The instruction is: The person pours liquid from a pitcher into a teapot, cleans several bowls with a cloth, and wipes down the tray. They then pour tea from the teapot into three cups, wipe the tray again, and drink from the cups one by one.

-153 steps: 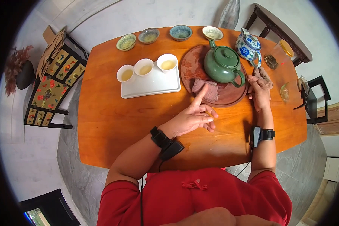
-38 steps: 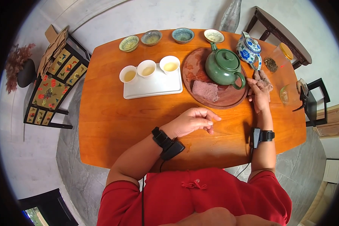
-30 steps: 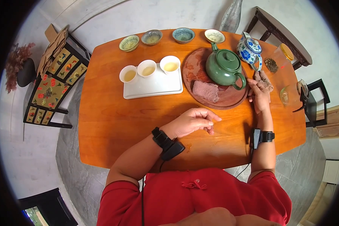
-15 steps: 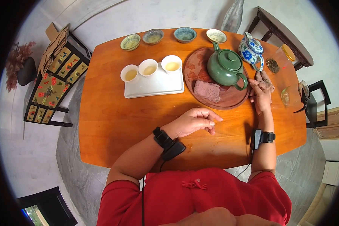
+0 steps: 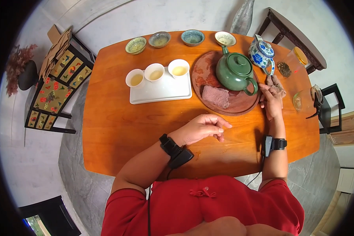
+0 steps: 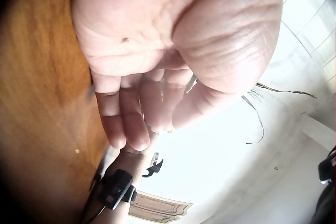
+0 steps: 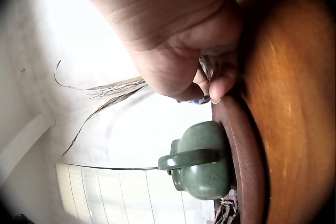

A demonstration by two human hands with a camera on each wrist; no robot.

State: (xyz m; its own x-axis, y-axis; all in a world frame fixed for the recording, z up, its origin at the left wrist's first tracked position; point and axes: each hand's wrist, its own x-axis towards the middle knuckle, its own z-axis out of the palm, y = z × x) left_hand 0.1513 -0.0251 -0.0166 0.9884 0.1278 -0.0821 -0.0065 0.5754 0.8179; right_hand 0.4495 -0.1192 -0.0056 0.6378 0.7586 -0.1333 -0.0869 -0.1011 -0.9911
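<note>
My left hand (image 5: 202, 128) rests at the near middle of the table, fingers loosely bent and nothing in them, as the left wrist view also shows. By the right rim of a round wooden tray (image 5: 247, 108), my right hand (image 5: 270, 104) lies relaxed on the table, fingers loosely bent. A crumpled brown cloth-like item (image 5: 278, 87) lies right beside its fingers. The tray bears a lidded green teapot (image 5: 232, 72), its handle turned toward the right hand, and a folded pink cloth (image 5: 215, 96). Left of the tray, three white cups (image 5: 154, 72) of pale tea stand on a white rectangular tray (image 5: 161, 94).
Several glazed bowls (image 5: 192, 37) line the table's far edge. At the right stand a blue-and-white teapot (image 5: 260, 52), a yellow-lidded jar (image 5: 299, 56) with dark leaves, and a glass pitcher (image 5: 299, 100) with a black handle. A patterned cabinet (image 5: 53, 90) is at the left.
Five seconds ago the left index finger stretched toward the pink cloth; it has since drawn back and bent. The right hand has hardly moved. The head view has shifted slightly.
</note>
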